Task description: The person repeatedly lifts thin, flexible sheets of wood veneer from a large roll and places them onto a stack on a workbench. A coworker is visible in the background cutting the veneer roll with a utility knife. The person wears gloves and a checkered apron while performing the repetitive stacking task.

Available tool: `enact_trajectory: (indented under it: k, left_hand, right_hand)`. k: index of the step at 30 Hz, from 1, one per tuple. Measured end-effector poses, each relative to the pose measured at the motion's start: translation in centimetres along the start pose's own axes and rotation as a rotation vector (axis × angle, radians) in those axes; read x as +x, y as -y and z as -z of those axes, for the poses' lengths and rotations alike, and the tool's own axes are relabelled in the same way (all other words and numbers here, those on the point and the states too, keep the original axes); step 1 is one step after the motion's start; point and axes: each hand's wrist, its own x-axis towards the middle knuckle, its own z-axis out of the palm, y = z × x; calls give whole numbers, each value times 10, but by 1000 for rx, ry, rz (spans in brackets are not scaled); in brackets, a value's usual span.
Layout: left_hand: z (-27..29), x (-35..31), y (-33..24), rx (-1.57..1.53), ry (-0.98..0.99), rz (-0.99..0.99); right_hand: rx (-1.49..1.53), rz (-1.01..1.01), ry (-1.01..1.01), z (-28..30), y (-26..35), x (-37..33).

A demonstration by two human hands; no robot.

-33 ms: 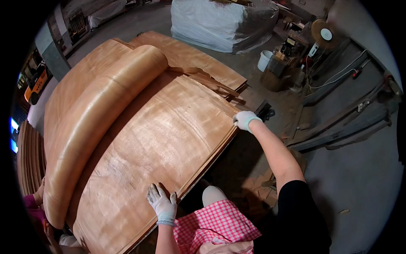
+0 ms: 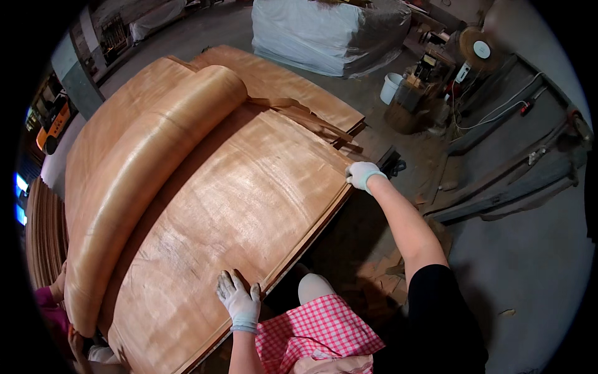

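Wide sheets of tan wood veneer (image 2: 212, 206) lie in a flat stack in front of me. Part of the top sheet is curled back into a long roll (image 2: 159, 146) across the left side. My left hand (image 2: 240, 302), in a white glove with worn, dirty fingertips, rests flat on the veneer by the near edge, fingers spread. At the right corner of the stack, my gloved right hand (image 2: 363, 176) has its fingers bent over the veneer's edge. How many layers it grips is hidden.
A co-worker's hand (image 2: 59, 285) touches the roll's near end at lower left. Torn veneer strips (image 2: 305, 118) stick out along the far right edge. Beyond stand a plastic-wrapped stack (image 2: 311, 37), a white bucket (image 2: 390, 88), a fan (image 2: 476, 50) and a dark metal frame (image 2: 498, 143).
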Motion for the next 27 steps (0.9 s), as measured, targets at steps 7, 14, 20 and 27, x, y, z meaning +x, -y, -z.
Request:
enact_trajectory:
  k: [7, 14, 20, 27]
  left_hand:
    - [-1, 1, -6, -22, -15, -18]
    - [12, -18, -19, -450, -372, -85]
    - [54, -103, -20, -799, -368, -240]
    - [49, -183, 27, -1363, -409, 51]
  right_hand:
    - [396, -480, -357, -56, -39, 13]
    - [767, 159, -524, -111, 92, -87]
    - [1110, 568, 44, -116, 258, -243]
    - [1362, 679, 335, -143, 330, -313]
